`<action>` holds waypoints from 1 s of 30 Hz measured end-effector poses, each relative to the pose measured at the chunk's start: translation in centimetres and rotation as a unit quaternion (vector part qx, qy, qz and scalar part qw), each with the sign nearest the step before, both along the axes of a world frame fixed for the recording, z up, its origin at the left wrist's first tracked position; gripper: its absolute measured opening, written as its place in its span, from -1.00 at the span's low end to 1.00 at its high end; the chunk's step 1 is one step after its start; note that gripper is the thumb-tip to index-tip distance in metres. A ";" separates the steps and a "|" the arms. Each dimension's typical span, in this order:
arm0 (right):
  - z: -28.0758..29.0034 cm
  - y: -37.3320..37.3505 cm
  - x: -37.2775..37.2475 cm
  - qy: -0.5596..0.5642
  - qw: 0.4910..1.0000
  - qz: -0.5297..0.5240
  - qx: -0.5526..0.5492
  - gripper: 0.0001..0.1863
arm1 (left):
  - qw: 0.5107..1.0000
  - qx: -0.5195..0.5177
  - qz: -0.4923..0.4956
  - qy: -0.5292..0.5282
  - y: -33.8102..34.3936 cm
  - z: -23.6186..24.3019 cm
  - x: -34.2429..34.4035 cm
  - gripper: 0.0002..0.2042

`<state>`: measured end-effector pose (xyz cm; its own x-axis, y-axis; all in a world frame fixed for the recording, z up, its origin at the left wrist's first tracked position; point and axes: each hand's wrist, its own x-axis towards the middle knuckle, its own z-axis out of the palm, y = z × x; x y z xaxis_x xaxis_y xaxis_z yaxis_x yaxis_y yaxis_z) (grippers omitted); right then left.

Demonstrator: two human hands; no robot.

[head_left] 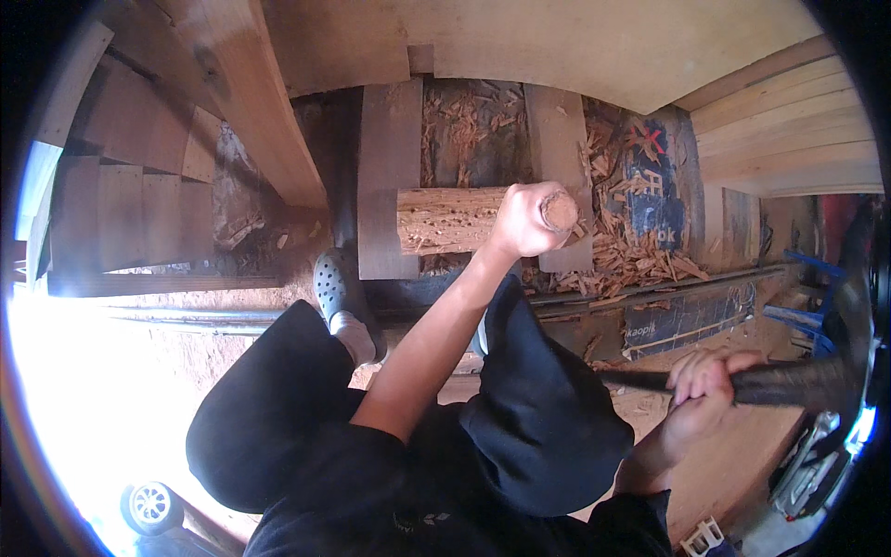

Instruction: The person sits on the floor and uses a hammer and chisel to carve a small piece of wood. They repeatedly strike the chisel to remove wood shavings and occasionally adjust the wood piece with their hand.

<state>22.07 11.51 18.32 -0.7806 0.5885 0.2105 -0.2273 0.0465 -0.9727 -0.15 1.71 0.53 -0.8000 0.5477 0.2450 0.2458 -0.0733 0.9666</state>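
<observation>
My left hand (pixel 524 223) is closed around an upright round wooden piece (pixel 557 211), its flat top showing, over a rough, chipped and pitted wooden block (pixel 441 227); what is below the hand is hidden. The block lies crosswise on two flat boards (pixel 385 139). At the lower right, my right hand (pixel 705 390) grips the dark shaft of a tool with a large, blurred dark head (pixel 826 381), held away from the block.
Wood chips (pixel 654 265) lie right of the block. A long plank (pixel 251 93) and stacked boards (pixel 775 130) flank it. My clog-covered foot (pixel 334 278) is left. Metal rails (pixel 204 320) cross the floor. Blue metal bars (pixel 789 316) and a wheel (pixel 150 506) are at the edges.
</observation>
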 end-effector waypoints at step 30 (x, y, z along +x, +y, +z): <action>-21.5 1.4 -1.6 -0.567 0.805 -0.023 0.174 -0.64 | 1.000 0.005 0.005 0.015 0.2 0.1 0.4 -0.77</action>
